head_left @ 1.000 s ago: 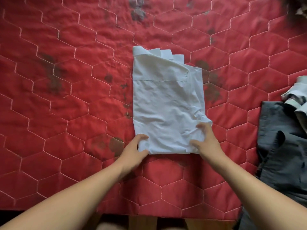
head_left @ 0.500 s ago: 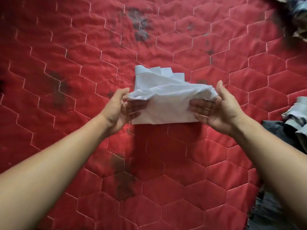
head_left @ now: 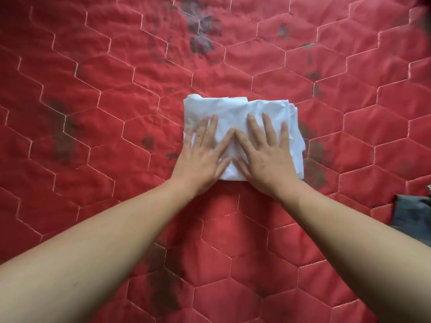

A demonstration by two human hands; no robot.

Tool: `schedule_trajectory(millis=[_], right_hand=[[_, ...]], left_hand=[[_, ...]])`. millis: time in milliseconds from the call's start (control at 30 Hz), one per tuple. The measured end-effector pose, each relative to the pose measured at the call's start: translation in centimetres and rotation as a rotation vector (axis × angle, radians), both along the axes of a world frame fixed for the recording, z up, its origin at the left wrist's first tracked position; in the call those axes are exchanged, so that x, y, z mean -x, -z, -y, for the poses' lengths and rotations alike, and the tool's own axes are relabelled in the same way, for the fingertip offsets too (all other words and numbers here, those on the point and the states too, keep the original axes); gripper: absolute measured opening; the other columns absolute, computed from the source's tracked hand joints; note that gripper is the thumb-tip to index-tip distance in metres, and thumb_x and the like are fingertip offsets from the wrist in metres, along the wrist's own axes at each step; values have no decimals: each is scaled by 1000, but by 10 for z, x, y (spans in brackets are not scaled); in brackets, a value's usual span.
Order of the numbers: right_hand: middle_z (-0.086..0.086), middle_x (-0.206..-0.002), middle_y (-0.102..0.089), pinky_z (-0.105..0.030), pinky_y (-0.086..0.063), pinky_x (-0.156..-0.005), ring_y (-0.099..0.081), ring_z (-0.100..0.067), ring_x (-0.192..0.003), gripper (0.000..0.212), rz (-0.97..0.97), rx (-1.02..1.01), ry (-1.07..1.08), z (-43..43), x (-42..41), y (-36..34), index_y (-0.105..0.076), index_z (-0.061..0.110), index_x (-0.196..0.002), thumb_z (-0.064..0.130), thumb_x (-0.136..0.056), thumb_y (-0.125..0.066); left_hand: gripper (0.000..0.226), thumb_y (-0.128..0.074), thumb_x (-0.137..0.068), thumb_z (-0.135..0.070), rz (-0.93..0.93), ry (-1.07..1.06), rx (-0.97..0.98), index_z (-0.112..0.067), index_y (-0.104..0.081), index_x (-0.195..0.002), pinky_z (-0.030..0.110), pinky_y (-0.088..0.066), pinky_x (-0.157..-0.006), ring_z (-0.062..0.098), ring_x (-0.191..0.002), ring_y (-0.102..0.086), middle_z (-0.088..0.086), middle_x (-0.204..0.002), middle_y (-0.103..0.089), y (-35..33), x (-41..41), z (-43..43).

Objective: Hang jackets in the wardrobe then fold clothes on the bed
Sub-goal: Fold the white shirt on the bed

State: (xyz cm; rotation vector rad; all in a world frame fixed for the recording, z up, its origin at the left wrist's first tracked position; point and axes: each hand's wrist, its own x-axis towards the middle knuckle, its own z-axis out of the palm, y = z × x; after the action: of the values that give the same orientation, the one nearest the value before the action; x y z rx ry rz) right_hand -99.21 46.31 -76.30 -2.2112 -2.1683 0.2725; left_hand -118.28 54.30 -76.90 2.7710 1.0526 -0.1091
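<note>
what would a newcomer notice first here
The folded white garment stands out at the centre of the red hexagon-quilted bedspread. Both hands lie flat on its near half, left hand and right hand side by side with fingers spread. A dark grey garment peeks in at the right edge.
</note>
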Motion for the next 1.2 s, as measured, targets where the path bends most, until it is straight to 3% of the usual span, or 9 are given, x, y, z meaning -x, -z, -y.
schedule_trajectory(millis=[133, 267, 400, 533, 733, 867, 967, 1067, 1200], right_hand=[[-8, -171, 10, -75, 4, -115, 12, -41, -155, 86, 91, 132, 94, -8, -10, 19, -3, 41, -161, 82, -88, -20], [-8, -171, 10, -74, 7, -115, 14, -38, -155, 85, 59, 174, 112, -14, -10, 16, -2, 43, -160, 83, -87, -18], [-12, -169, -16, -77, -5, -114, -4, -43, -155, 76, 40, 129, 176, -14, -27, 11, -25, 26, -159, 69, -97, -23], [-12, -171, -1, -71, -5, -119, 6, -34, -157, 83, 34, 159, 198, -11, -40, 23, -16, 22, -162, 72, -96, -17], [-11, -170, 11, -65, 3, -121, 15, -26, -156, 87, -13, 176, 253, -15, -37, 18, -7, 20, -162, 74, -96, -19], [-14, -170, 8, -70, 6, -118, 13, -33, -156, 84, 17, 189, 222, -22, -34, -1, -11, 19, -162, 70, -97, -29], [-12, -170, -5, -71, 2, -118, 3, -32, -157, 78, -6, 176, 126, -45, -34, -14, -21, 21, -160, 64, -97, -41], [-11, -159, -30, -65, -14, -120, -23, -32, -149, 78, -166, 244, 215, -80, -48, -27, -26, 27, -157, 58, -92, -56], [-11, -133, -46, -51, -36, -102, -44, -36, -126, 80, -157, 356, 169, -108, -55, -43, -38, 29, -147, 52, -79, -74]], left_hand=[[79, -31, -95, -67, -28, -111, 29, -30, -9, -161, 59, -9, -123, 35, -156, 3, 21, -167, 0, 28, 8, -3], [80, -33, -92, -69, -55, -157, 75, -37, -8, -161, 58, -6, -123, 32, -156, 1, 17, -168, -3, 18, 2, -6], [76, -32, -93, -68, -67, -130, -34, -37, -15, -160, 59, -6, -121, 33, -155, -8, 17, -167, -7, 1, -4, -26], [88, -21, -91, -76, -108, -130, 85, -32, 13, -159, 58, 2, -123, 26, -154, 18, 11, -167, 19, 18, 3, -48], [94, -25, -90, -77, -68, -151, 164, -26, 10, -161, 48, 6, -125, 26, -155, 17, 10, -167, 18, 14, 2, -52], [89, -54, -93, -60, 83, -271, 271, -25, -11, -161, 47, -9, -124, 28, -155, 7, 11, -168, 9, -8, -3, -56], [85, -74, -86, -41, 330, -483, 337, -19, -32, -156, 36, -20, -120, 32, -145, -19, 16, -159, -15, -22, -11, -67], [83, -78, -82, -31, 443, -740, 555, -23, -35, -152, 18, -31, -102, 17, -124, -36, 5, -140, -28, -35, -20, -90], [53, -82, -75, -23, 362, -757, 852, -22, -60, -123, 20, -43, -67, 13, -96, -55, -1, -113, -53, -48, -24, -119]])
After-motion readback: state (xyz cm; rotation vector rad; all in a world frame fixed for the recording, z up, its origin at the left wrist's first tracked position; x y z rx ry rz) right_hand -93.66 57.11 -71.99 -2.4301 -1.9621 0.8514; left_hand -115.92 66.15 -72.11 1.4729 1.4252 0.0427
